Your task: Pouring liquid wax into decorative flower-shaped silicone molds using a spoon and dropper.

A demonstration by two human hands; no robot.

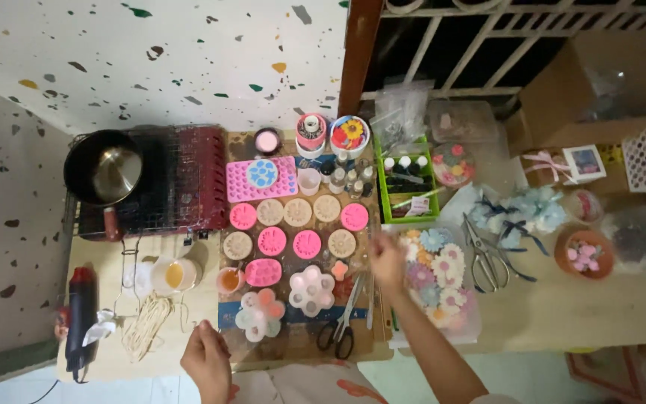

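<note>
The right hand (387, 258) is reaching, grip loosely open and empty, toward light, fragile flower pieces (437, 275); hold them by the edges. The left hand (205, 357) is curling; its grip cannot be made out.

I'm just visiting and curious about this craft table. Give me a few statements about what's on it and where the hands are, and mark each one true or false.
1. The right hand is stretched out over the round flower moulds. True.
2. A pot sits on the red wire rack at the left. True.
3. The left hand grips the black-handled scissors. False: the scissors lie on the board, apart from that hand, which is at the near edge.
4. The green tray holds small bottles. True.
5. The metal scissors lie on the rack beside the pot. False: they lie on the table, right of the finished flowers.
</note>
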